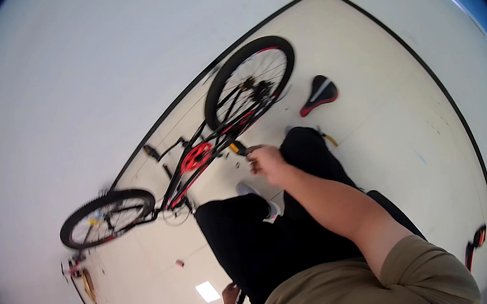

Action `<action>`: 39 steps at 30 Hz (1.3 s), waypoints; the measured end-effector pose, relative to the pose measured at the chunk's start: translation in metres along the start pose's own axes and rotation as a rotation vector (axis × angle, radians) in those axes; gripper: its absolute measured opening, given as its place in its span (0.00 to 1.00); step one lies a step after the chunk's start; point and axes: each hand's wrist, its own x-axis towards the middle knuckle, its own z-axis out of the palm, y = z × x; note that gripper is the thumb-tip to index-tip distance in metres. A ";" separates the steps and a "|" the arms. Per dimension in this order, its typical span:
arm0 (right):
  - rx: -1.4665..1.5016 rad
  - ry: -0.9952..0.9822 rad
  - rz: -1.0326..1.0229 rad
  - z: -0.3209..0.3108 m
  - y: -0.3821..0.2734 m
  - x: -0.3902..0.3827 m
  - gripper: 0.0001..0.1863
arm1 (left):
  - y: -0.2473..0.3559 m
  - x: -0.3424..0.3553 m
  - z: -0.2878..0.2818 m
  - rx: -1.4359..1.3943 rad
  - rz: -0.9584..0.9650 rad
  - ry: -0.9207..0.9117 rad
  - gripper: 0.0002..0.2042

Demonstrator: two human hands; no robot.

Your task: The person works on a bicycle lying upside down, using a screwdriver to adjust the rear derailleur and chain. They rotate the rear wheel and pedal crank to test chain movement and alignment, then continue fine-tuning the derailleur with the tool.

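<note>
A bicycle with a red chainring (196, 157) lies on its side beyond my legs, its rear wheel (249, 79) upper right and front wheel (106, 218) lower left. My right hand (262, 160) is closed on a black and yellow object (238, 148), possibly a pedal, just below the frame; whether it is attached is unclear. My left hand (231, 293) is low beside my left thigh at a dark seat's edge, its fingers mostly hidden. A black and red saddle (319, 96) lies right of the rear wheel.
The pale floor (397, 129) has a dark border line. A small red piece (179, 263) lies left of my leg. Elongated parts (89, 285) lie at far left, a black and red part (478, 238) at lower right. A yellow-handled item (330, 139) is beside my right knee.
</note>
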 end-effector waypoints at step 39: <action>-0.005 -0.061 0.033 0.004 -0.008 -0.006 0.11 | 0.052 -0.023 -0.018 -0.184 -0.092 0.006 0.23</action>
